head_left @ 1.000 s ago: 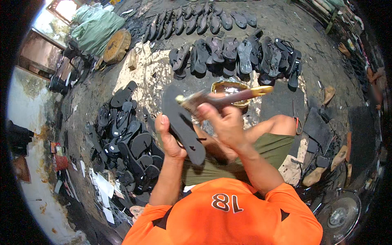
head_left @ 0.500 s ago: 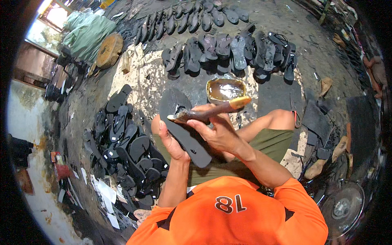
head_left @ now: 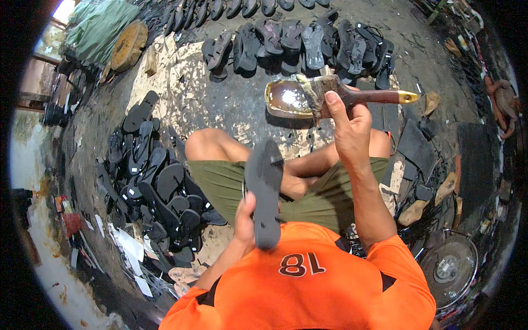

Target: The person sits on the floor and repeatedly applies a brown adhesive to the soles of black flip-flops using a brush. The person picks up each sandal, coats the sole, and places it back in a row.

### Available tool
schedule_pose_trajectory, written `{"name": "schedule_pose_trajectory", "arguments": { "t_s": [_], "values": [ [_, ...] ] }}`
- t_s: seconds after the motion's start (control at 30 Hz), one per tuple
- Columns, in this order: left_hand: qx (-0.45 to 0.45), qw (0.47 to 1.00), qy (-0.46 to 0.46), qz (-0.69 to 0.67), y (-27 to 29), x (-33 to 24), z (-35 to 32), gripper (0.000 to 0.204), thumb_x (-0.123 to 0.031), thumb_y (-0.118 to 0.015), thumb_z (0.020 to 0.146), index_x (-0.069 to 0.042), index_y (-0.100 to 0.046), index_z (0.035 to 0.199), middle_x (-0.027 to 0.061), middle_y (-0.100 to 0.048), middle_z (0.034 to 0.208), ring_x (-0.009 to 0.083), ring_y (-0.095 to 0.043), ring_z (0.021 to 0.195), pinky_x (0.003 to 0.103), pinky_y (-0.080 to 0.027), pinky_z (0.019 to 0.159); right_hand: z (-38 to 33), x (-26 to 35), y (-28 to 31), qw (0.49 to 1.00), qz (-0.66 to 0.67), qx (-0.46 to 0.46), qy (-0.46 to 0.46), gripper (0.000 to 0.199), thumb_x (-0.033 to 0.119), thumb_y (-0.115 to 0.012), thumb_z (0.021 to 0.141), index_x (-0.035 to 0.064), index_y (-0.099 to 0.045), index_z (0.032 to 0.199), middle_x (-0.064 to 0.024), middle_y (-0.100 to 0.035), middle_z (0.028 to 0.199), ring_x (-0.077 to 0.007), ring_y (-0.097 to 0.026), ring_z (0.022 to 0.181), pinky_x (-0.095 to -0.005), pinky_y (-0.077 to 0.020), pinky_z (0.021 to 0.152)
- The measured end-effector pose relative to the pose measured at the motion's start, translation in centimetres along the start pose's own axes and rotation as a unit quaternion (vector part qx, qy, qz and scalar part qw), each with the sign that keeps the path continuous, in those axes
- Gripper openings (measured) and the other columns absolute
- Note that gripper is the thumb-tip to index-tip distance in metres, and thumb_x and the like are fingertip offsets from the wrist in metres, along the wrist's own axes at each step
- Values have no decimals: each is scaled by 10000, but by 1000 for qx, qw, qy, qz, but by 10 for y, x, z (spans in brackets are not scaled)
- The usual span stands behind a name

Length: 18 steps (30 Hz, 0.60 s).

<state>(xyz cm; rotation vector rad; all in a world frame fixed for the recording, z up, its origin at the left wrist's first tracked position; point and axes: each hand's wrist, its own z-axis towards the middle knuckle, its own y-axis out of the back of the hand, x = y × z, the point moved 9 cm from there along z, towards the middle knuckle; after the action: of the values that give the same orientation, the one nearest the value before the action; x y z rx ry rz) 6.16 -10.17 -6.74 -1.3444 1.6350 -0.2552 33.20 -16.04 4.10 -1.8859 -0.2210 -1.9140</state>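
The person sits on the ground with crossed legs, and the left hand [head_left: 246,219] grips a dark sandal sole [head_left: 264,198] by its lower part, the fingers closed around it; the sole stands almost upright over the lap, in front of the green shorts [head_left: 308,190]. The right hand [head_left: 347,129] is raised toward one o'clock and is clenched on the reddish handle of a wide paintbrush [head_left: 352,98], whose bristles lie over a shallow tin of brown glue [head_left: 288,99] at twelve o'clock; if the bristles touch the glue I cannot tell. Behind the tin, a row of finished dark sandals [head_left: 300,38] lies on the stained floor. At nine o'clock a heap of black soles [head_left: 151,176] is piled close beside the knee. At four o'clock stands a small fan [head_left: 450,269], and some dark cut pieces [head_left: 416,148] lie near the right thigh.
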Motion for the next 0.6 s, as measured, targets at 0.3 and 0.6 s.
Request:
{"name": "schedule_pose_trajectory", "arguments": {
  "t_s": [0.3,0.6],
  "values": [
    [31,970,-174,-168,-74,-111,102,614,-620,-463,959,-88,-559,1251,76,-646,1124,239,-644,939,390,-548,845,-57,-11,-78,972,-149,114,144,328,150,-729,873,34,-629,1163,-128,-676,1019,-248,-637,946,-395,-496,801],
    [175,973,-53,-144,-88,-111,114,550,-587,-514,951,-76,-631,1118,108,-698,1002,238,-684,880,399,-579,817,-67,8,-99,839,-304,254,373,308,244,-778,801,110,-673,1057,-68,-659,1047,-284,-601,884,-411,-429,721]
  ]
}}
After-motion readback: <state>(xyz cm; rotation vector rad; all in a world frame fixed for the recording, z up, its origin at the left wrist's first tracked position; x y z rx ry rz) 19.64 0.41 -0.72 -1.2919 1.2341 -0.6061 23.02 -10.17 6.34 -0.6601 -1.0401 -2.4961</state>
